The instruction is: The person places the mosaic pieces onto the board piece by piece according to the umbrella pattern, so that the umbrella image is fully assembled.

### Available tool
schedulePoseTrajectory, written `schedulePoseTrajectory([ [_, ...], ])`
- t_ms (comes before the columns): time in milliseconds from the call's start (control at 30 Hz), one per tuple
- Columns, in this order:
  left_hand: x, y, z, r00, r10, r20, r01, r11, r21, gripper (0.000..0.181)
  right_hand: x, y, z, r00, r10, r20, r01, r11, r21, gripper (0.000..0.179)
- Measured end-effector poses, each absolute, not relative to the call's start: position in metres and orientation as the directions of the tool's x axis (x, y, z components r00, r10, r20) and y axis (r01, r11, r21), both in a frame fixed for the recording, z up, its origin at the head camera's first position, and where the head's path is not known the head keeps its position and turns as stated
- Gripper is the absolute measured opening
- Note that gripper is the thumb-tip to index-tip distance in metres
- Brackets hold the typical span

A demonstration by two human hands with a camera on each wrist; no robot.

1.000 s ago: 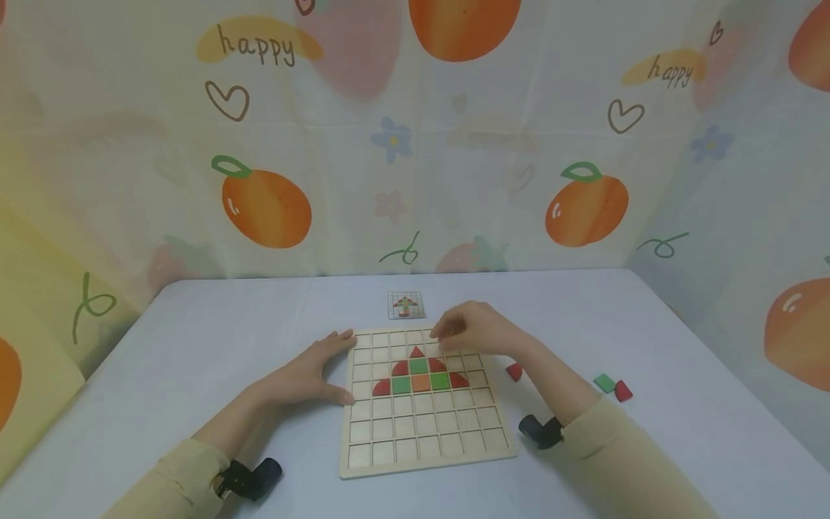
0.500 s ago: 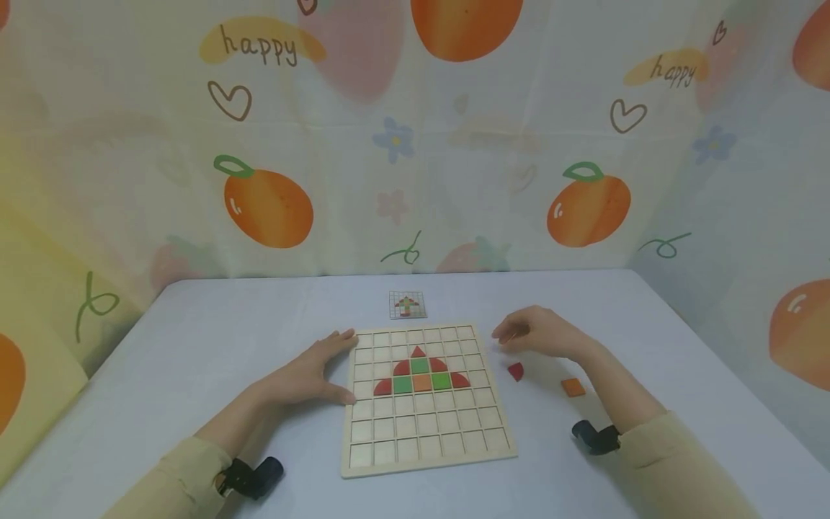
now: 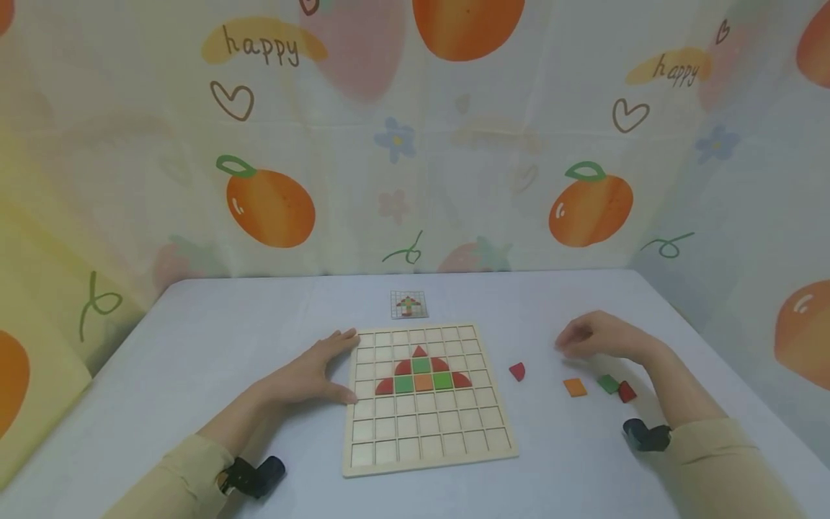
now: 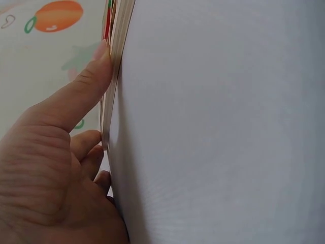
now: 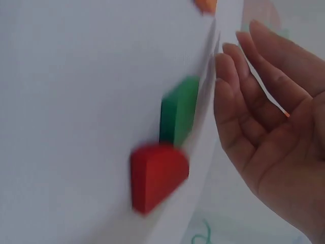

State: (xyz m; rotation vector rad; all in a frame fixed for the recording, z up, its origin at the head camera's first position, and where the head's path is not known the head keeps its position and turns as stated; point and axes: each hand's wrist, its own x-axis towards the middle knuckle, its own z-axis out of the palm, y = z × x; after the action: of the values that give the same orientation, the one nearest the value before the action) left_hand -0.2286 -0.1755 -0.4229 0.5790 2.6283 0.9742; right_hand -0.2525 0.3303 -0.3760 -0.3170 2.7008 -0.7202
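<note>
My left hand rests at the left edge of a wooden grid board. Its thumb and fingertips touch the frame, and the left wrist view shows the thumb laid along the board's side. On the grid sit a red triangle, green squares, an orange square and several red quarter-round pieces. Right of the board, my right hand hovers over the table with loosely bent fingers, holding nothing. Near it lie an orange square tile, a green tile and a red quarter-round.
A small pattern card lies behind the board. Another red quarter-round piece lies just off the board's right side. A printed cloth backdrop rises behind the white table.
My right hand has moved from over the board's upper right out to the right, beside the loose tiles, uncovering the orange tile. My left hand has stayed at the board's edge.
</note>
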Motion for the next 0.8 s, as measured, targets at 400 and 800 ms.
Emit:
schedulePoseTrajectory([
  [400,-0.228,-0.175,-0.423,-0.881,0.46,-0.111,0.282,0.699,0.657,0.107,-0.244,0.378,-0.377,-0.88,-0.275,-0.388,-0.039,0.855,-0.517,0.024],
  [800,-0.226,-0.172,-0.419,-0.881,0.458,-0.118,0.275,0.701,0.658,0.106,-0.235,0.384,-0.378,-0.856,-0.299,-0.421,-0.044,0.854,-0.518,0.022],
])
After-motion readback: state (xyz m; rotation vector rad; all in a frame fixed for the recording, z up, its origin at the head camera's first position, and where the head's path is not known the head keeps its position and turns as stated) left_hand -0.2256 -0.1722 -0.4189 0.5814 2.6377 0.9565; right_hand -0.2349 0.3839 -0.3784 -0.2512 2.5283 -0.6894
